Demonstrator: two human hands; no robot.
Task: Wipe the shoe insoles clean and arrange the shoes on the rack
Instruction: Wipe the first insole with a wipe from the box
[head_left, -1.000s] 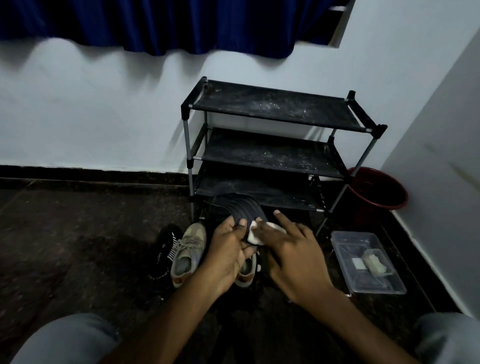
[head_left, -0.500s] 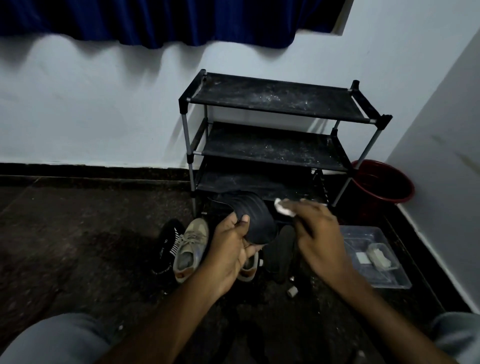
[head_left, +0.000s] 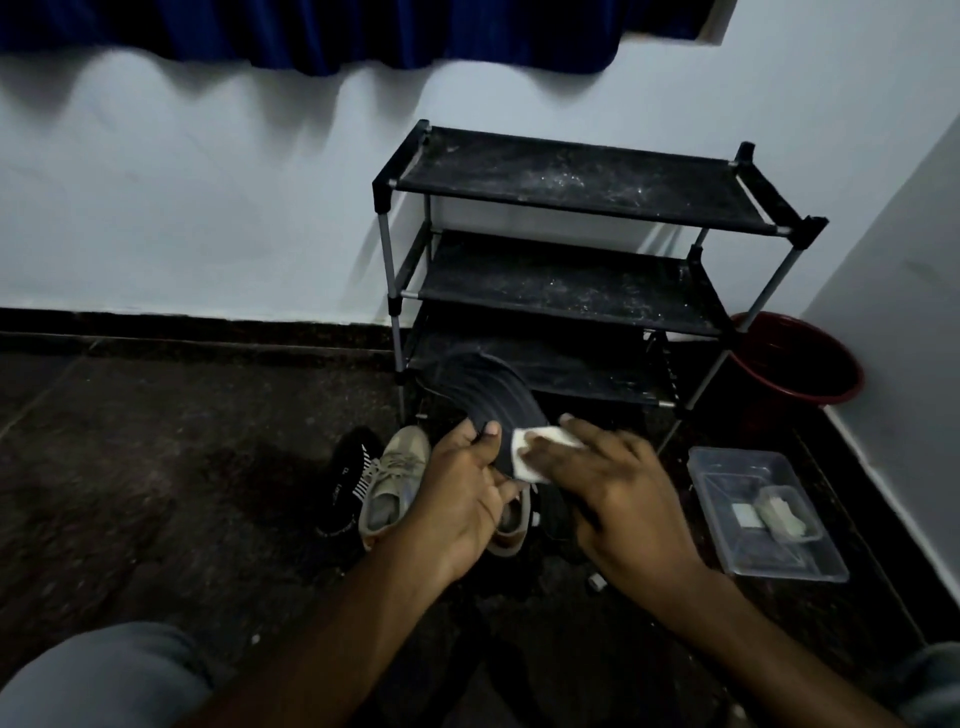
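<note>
A person sits on a dark speckled floor (head_left: 156, 467) in a dim room, grey-trousered knees (head_left: 104, 675) at the bottom corners and both bare forearms reaching forward. The left hand (head_left: 462, 499) grips a black insole (head_left: 493, 400) by its lower end, fingers curled beneath it and thumb laid on top. The insole rises tilted away from the person, its ribbed face showing, in front of the lowest shelf of the shoe rack (head_left: 571, 280). The right hand (head_left: 618, 499) lies with its fingers stretched flat over a white pad (head_left: 524, 462), pressing it against the insole just beside the left thumb; I cannot tell where the right thumb sits. The rack is a black three-shelf frame with dusty fabric shelves and metal legs, standing against a white wall. On the floor near the rack, left of the hands, a beige sneaker (head_left: 389, 483) lies just beside a black shoe (head_left: 345, 478) with white stripes. A second beige sneaker (head_left: 511, 525) shows partly behind the left hand. To the right, a clear plastic tray (head_left: 727, 478) holds a few small pale items, and beyond it a red bucket (head_left: 800, 364) stands in the corner. A blue curtain (head_left: 363, 31) hangs along the top.
</note>
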